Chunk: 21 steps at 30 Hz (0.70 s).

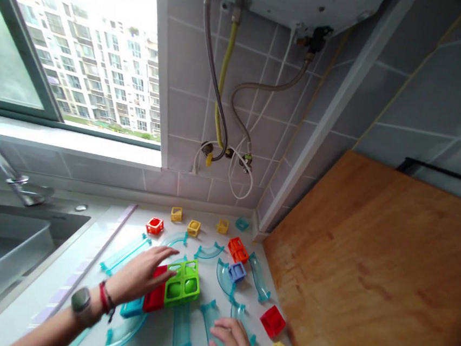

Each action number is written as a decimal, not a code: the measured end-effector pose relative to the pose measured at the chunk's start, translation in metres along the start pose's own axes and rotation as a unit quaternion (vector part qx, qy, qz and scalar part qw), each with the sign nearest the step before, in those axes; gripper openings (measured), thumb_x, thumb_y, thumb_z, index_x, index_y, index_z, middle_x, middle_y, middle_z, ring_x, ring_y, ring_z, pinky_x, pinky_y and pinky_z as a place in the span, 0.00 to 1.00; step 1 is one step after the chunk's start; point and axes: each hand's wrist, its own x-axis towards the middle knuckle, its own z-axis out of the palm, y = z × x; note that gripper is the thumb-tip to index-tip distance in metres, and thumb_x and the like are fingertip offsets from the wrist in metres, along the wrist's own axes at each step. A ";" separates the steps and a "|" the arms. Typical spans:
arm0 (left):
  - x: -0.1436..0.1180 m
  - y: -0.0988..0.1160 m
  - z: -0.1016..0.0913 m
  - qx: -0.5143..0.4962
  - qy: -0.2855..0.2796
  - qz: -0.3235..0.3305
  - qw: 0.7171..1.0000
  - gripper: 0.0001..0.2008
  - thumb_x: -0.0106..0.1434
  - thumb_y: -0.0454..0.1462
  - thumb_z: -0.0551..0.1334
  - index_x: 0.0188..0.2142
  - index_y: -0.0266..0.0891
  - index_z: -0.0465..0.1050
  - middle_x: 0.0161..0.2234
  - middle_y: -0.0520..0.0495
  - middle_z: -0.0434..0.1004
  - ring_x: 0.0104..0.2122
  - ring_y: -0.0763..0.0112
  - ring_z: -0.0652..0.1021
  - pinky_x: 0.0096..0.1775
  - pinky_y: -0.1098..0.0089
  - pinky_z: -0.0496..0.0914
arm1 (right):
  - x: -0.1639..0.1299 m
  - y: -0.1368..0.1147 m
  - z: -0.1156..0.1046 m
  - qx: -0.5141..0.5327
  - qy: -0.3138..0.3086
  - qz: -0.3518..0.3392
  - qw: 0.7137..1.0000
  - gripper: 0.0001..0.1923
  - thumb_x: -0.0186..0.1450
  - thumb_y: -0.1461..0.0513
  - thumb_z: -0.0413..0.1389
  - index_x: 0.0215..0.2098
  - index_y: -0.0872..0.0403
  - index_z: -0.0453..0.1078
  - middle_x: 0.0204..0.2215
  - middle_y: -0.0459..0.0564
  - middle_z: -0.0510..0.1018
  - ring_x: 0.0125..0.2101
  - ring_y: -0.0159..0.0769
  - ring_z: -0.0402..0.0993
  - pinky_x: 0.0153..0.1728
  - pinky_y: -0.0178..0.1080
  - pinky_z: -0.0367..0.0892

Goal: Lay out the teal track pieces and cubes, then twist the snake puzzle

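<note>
Currently | left hand [143, 271]: fingers spread over green block [183, 281] | right hand [237, 345]: fingers curled, grip unclear | watch [80, 301]: unreadable

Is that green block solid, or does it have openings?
It has openings: several holes show in the green block. Whether the left hand grips it, I cannot tell.
</note>
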 end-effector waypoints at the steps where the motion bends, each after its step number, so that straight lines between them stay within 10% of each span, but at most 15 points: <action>1: -0.016 0.003 0.013 0.005 0.003 0.016 1.000 0.22 0.72 0.50 0.60 0.60 0.45 0.75 0.60 0.40 0.78 0.58 0.53 0.79 0.59 0.55 0.74 | 0.021 -0.008 0.003 0.018 -0.050 0.001 0.999 0.17 0.65 0.70 0.57 0.49 0.48 0.75 0.43 0.52 0.82 0.43 0.43 0.82 0.45 0.42 0.80; 9: -0.058 0.005 0.088 0.139 0.085 -0.017 0.986 0.31 0.68 0.49 0.64 0.69 0.49 0.66 0.71 0.39 0.64 0.69 0.40 0.66 0.64 0.41 0.64 | 0.122 -0.011 0.043 -0.026 -0.292 0.054 0.955 0.41 0.57 0.61 0.72 0.67 0.42 0.66 0.67 0.52 0.69 0.61 0.57 0.72 0.62 0.56 0.69; 21: -0.057 0.004 0.084 0.141 0.061 -0.027 0.988 0.31 0.64 0.39 0.65 0.67 0.52 0.68 0.72 0.40 0.63 0.69 0.42 0.66 0.66 0.41 0.61 | 0.107 0.013 0.043 0.033 -0.253 0.051 0.966 0.30 0.57 0.68 0.68 0.58 0.49 0.74 0.53 0.54 0.75 0.56 0.46 0.74 0.60 0.46 0.71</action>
